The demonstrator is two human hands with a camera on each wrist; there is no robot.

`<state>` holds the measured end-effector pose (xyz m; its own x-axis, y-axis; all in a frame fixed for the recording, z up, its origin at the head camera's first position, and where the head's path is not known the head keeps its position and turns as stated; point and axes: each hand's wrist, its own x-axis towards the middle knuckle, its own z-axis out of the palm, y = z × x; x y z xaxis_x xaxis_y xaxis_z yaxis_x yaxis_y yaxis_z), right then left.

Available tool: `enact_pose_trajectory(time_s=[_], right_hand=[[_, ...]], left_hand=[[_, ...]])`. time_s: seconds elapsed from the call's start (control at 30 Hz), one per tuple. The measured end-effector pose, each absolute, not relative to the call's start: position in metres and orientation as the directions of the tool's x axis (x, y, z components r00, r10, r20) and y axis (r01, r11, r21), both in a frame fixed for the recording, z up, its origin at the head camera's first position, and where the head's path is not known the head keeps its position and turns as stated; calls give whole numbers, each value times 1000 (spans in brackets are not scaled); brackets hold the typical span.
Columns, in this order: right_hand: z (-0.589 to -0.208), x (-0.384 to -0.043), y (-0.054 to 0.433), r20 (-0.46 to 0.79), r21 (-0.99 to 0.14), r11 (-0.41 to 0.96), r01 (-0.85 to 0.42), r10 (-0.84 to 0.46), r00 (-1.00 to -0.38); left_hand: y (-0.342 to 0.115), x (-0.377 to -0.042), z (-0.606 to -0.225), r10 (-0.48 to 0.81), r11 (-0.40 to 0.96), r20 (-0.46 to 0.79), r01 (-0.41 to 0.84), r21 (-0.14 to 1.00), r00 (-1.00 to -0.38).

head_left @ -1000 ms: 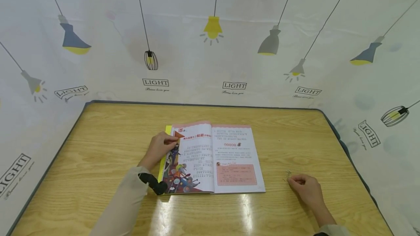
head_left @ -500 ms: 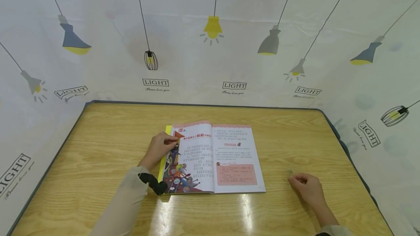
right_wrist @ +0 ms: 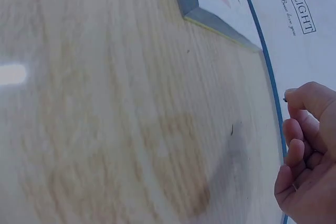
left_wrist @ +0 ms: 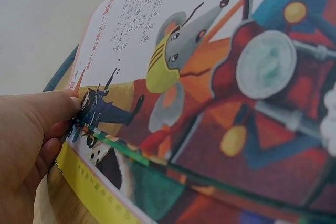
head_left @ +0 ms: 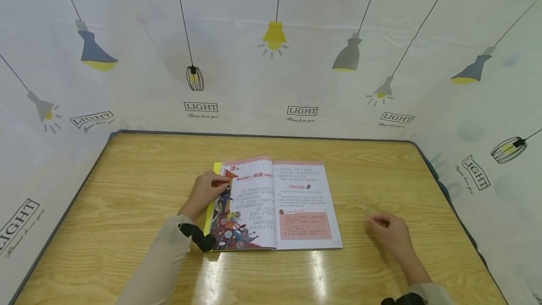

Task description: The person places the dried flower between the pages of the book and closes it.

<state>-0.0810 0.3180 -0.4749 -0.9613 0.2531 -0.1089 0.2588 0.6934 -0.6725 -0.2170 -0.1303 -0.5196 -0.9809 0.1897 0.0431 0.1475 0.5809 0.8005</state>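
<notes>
An open book (head_left: 296, 201) with printed pages lies on the wooden table; its left page (left_wrist: 173, 72) bears a coloured picture of mice. My left hand (head_left: 207, 189) pinches the outer edge of that page, with the thumb (left_wrist: 58, 106) on top and the fingers underneath. To the right of the book, my right hand (head_left: 390, 234) is just above the table, its thumb and forefinger pressed together. A tiny dark tip (right_wrist: 285, 99) of a thin, wire-like thing shows between them in the right wrist view; the rest of it is hidden. The other fingers of that hand are curled.
The wooden table (head_left: 161, 168) has a dark blue edge. Behind it hangs a pale cloth (head_left: 241, 51) printed with lamps. A yellow strip (left_wrist: 94, 190) sticks out beneath the book's left pages. A small dark speck (right_wrist: 232, 129) lies on the table near the right hand.
My right hand has moved slightly up and left, towards the book. The thin thing at its fingertips, faintly visible before, hardly shows in the head view now. Left hand and book stay put.
</notes>
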Motion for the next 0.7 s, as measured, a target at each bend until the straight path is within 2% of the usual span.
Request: enact_pose_trajectory(time_s=[0.7], right_hand=[[-466, -107, 278, 24, -708, 702, 77, 132, -991]], left_hand=[[-131, -217, -519, 189, 577, 34, 139, 805, -981]])
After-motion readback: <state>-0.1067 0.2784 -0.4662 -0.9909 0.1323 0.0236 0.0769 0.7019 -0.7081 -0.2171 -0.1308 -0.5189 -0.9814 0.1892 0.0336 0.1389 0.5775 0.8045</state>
